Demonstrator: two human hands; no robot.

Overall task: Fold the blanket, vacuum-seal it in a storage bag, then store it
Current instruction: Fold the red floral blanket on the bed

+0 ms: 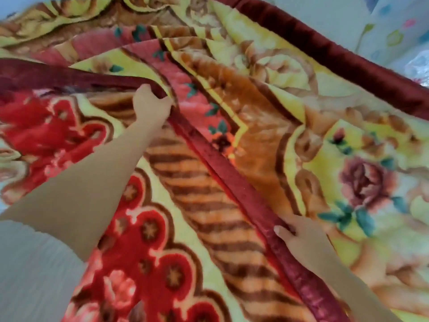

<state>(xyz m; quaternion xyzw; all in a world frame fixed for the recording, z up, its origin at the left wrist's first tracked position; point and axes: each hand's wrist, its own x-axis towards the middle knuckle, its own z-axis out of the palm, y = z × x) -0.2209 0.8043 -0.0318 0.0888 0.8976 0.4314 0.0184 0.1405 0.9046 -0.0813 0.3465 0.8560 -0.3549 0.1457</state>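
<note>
A flowered sheet (394,33) showed far right; the blanket (301,117) covered the surface. The left hand (151,105) clamped its turned-over hem (232,177) farther off, and the right hand (301,235) pinched it nearer. The first fold seemed under way; next, that edge needed carrying across squarely.

The left arm (92,182) wears a pale grey sleeve (34,270), forearm bare

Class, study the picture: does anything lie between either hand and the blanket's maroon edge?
Nothing visible does. The left hand grips the blanket by its maroon edge at the far corner. The right hand holds the same edge nearer the camera.
</note>
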